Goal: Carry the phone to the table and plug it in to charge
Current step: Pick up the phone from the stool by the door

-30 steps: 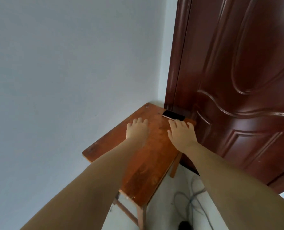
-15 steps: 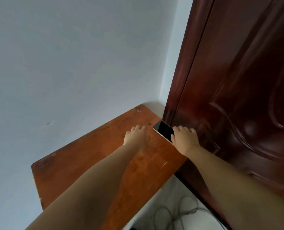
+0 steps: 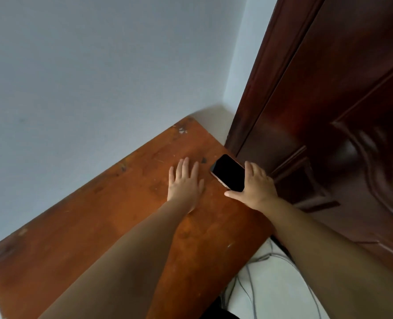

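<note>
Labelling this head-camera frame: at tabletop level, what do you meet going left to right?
Grey wall → wooden table → left hand → phone → right hand → dark wooden door.

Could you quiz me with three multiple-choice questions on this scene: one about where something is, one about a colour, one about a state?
1. Where does the phone lie?
A. on the floor
B. on the table's far corner by the door
C. in a drawer

2. What colour is the door?
A. white
B. green
C. dark reddish brown

3. What is the left hand doing?
A. resting flat, holding nothing
B. gripping a cable
C. turning a handle

Answers: 1 B, the phone sits on the table beside the door, the right hand at its edge. 2 C, glossy dark wood. 3 A, fingers spread open on the tabletop.
</note>
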A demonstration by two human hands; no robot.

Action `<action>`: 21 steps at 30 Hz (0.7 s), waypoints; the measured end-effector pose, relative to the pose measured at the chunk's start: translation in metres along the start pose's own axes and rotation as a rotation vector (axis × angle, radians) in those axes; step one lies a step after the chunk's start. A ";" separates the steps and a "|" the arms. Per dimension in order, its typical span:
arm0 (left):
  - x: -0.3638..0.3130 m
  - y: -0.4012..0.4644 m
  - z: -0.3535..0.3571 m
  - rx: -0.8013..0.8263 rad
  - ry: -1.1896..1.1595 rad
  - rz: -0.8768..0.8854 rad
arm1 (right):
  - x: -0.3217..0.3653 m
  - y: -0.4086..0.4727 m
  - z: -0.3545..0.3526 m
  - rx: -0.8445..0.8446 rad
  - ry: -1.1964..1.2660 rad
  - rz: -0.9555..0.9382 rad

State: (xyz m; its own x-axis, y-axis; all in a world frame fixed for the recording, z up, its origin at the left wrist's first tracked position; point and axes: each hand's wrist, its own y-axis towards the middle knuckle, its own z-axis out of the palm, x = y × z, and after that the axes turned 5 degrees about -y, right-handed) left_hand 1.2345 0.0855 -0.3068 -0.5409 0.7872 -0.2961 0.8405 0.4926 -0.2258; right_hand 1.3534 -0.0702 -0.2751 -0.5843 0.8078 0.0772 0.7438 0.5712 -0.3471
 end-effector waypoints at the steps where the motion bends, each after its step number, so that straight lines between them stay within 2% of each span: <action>1: 0.000 0.003 0.008 0.008 0.021 0.008 | -0.004 0.004 0.003 0.068 0.068 0.018; 3: 0.001 0.001 0.015 -0.045 0.066 0.010 | -0.008 0.008 0.003 0.102 0.168 0.015; 8: 0.001 0.004 0.019 -0.097 0.078 0.003 | -0.019 0.016 -0.004 0.039 0.250 -0.033; 13: 0.001 0.006 0.014 -0.034 0.088 -0.003 | -0.012 0.015 -0.013 -0.098 0.135 -0.019; 18: 0.000 0.013 -0.022 0.064 0.069 0.025 | 0.000 0.008 -0.043 -0.253 0.013 -0.061; 21: 0.000 0.005 -0.051 -0.035 0.004 -0.042 | 0.012 -0.001 -0.064 -0.315 -0.003 -0.103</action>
State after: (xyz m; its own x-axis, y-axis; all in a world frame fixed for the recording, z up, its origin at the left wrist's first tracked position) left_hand 1.2405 0.1069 -0.2604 -0.5754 0.7673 -0.2831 0.8178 0.5376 -0.2052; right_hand 1.3668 -0.0516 -0.2143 -0.6624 0.7432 0.0942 0.7441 0.6673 -0.0313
